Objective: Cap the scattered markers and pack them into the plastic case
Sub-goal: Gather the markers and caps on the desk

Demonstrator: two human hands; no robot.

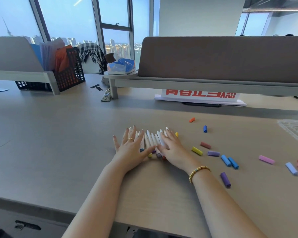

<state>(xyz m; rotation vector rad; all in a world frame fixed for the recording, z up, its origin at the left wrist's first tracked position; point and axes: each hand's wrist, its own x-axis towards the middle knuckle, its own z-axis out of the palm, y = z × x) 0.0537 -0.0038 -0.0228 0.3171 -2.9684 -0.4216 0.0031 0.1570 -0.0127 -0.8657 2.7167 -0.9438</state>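
Markers (pixel 150 140), white-barrelled and uncapped, lie bunched side by side on the desk (pixel 58 143), coloured tips toward the person. Both hands rest flat on top of the bunch: the left hand (pixel 131 146), with a ring, covers its left side and the right hand (pixel 171 146), a bead bracelet at the wrist, covers its right side. Fingers are straight and spread on both, pressing down, gripping nothing. Caps (pixel 227 160) are scattered loose over the desk to the right, well apart from the bunch: orange, blue, yellow, brown, purple, pink, red. The clear plastic case (pixel 294 131) sits at the far right edge, only partly in view. Behind stand a divider (pixel 222 57), a sign (pixel 199 97), a tissue pack (pixel 121 66) and a black basket (pixel 70 71).
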